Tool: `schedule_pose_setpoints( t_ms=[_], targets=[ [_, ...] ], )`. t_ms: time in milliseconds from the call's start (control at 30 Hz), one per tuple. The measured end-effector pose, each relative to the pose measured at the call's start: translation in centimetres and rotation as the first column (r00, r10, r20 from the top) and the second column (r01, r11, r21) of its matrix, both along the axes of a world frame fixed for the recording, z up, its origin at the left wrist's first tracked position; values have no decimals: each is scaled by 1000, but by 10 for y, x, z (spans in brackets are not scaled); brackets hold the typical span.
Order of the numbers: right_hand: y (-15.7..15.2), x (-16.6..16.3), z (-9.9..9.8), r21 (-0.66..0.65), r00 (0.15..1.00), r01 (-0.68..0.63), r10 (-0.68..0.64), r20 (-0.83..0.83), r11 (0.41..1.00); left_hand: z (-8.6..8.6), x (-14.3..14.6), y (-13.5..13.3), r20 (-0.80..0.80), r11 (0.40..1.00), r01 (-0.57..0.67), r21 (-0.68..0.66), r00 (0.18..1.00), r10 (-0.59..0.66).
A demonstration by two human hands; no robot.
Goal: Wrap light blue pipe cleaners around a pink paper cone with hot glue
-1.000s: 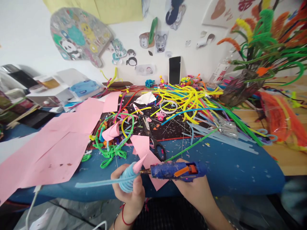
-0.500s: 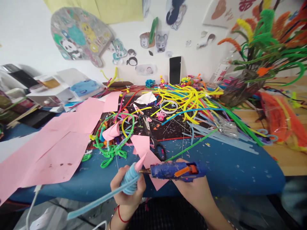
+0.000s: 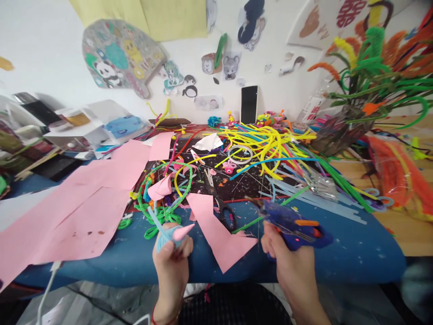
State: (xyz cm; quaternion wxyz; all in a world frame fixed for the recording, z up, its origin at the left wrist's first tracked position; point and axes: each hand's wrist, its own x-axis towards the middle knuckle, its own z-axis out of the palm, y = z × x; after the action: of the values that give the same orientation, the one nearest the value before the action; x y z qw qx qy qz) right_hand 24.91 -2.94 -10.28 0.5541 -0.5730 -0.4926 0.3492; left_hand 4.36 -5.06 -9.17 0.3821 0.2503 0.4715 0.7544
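Observation:
My left hand (image 3: 172, 257) is closed around a pink paper cone (image 3: 183, 231) wound with light blue pipe cleaner. A loose end of the blue pipe cleaner (image 3: 156, 222) sticks up past the hand, toward the table. In my right hand (image 3: 287, 253) is a blue hot glue gun (image 3: 287, 221) with an orange trigger-like piece and a small red light. Its nozzle points up and left, apart from the cone. Between the hands lies a cut piece of pink paper (image 3: 223, 246), with black-handled scissors (image 3: 225, 212) just behind it.
Large pink paper sheets (image 3: 91, 207) cover the left side. A green pipe cleaner ring (image 3: 187, 187) stands behind my left hand. Yellow pipe cleaners (image 3: 274, 149) pile up at the back, near a phone (image 3: 249, 104). Clear pale glue sticks (image 3: 324, 203) and a pipe-cleaner bouquet (image 3: 368, 85) are on the right.
The glue gun has moved right, away from the cone, and its nozzle now tilts upward. My left hand has turned, so the blue pipe cleaner's loose end swings from lower left to upper left.

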Motion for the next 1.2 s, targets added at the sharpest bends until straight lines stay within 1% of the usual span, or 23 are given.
schedule_pose_setpoints(
  t_ms=[67,100,200,267,333,400,467,533,600,633,667,700,733,800,833,900,967,1067,1200],
  targets=[
    [2,-2,3,103,978,101,-118,175,989,8,-3,3,113,996,82,-22,990,-79],
    [4,-4,4,155,950,112,-152,272,981,11,-4,3,176,991,133,-25,976,-127],
    [9,-14,3,237,821,58,-182,542,970,14,-4,1,323,960,280,16,907,-270],
    [13,-20,-3,261,708,41,-213,674,964,12,-3,-2,331,938,343,49,880,-340],
    [16,-25,-10,304,604,42,-267,751,952,9,-1,-4,298,913,403,68,865,-404],
    [17,-27,-14,323,547,5,-273,791,946,7,-1,-5,245,877,476,66,844,-476],
    [18,-26,-14,316,549,-61,-233,802,947,6,-1,-6,176,831,553,55,814,-553],
    [18,-22,-7,324,596,-131,-187,781,937,6,-1,-6,93,777,629,39,772,-629],
    [19,-16,7,371,655,-229,-139,743,900,9,0,-6,8,726,687,7,726,-688],
    [20,-13,16,406,673,-303,-107,731,862,9,0,-7,-25,712,702,-16,712,-702],
    [21,-9,26,437,675,-392,-69,734,810,10,0,-7,-49,708,705,-36,707,-706],
    [23,-6,36,461,655,-494,-33,755,738,9,1,-8,-66,710,703,-46,707,-704],
    [25,-4,46,454,614,-590,5,789,668,8,1,-9,-78,714,698,-43,711,-699],
    [31,-1,62,410,533,-716,63,844,565,4,2,-11,-83,733,681,-14,729,-679],
    [34,0,68,392,511,-749,88,855,535,2,2,-11,-83,740,672,2,738,-670],
    [41,0,75,378,500,-782,136,855,496,-1,1,-12,-86,750,661,21,748,-658],
    [46,0,77,371,502,-803,194,843,466,-1,2,-12,-91,738,675,13,736,-671],
    [49,-2,75,357,495,-823,250,832,441,5,4,-11,-108,714,701,-5,709,-697],
    [49,-3,73,368,498,-823,239,833,433,10,8,-9,-113,696,718,-14,691,-714]
  ],
)
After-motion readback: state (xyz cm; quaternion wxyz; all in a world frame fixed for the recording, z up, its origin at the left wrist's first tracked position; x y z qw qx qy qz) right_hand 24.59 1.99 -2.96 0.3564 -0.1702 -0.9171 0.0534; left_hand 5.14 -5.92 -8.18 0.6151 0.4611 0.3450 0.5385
